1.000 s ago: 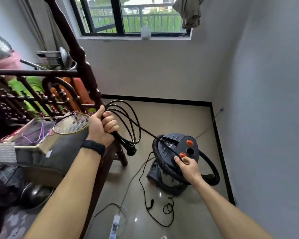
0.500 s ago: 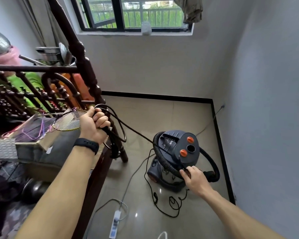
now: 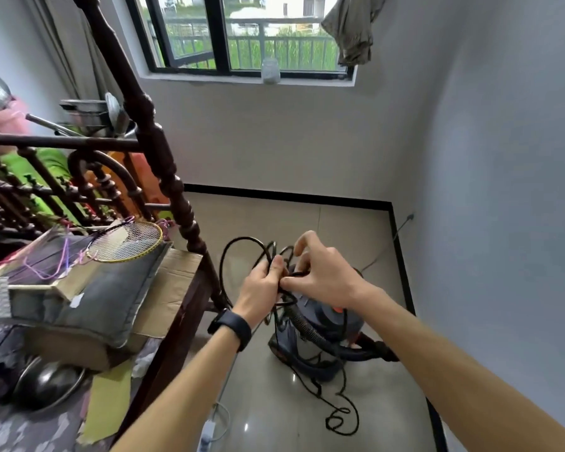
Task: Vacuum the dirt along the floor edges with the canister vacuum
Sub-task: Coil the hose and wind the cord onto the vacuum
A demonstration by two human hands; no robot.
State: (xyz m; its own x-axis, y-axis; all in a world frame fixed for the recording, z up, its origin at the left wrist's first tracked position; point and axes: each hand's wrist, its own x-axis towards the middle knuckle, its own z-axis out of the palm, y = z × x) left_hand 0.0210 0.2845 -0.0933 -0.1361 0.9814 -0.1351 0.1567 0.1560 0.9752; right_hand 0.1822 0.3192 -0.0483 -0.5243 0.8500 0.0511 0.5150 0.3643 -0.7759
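Note:
A dark blue canister vacuum point(image 3: 327, 324) with orange buttons stands on the tiled floor near the right wall, its ribbed black hose point(image 3: 310, 334) looped round it. Both hands are above it and hide most of its top. My left hand point(image 3: 263, 288) grips a coiled bundle of the black power cord point(image 3: 238, 246). My right hand point(image 3: 323, 272) pinches a strand of the same cord beside the left thumb. More cord point(image 3: 343, 415) trails in loops on the floor in front of the vacuum.
A dark wooden bed post point(image 3: 163, 164) and cluttered frame stand at the left, with a cardboard box point(image 3: 170, 288) and a badminton racket point(image 3: 128, 246). A white power strip point(image 3: 206, 435) lies on the floor. Black skirting point(image 3: 402, 265) runs along the walls.
My left hand has carried the coiled cord from beside the bed post to above the vacuum. My right hand has left the hose and risen to pinch the cord.

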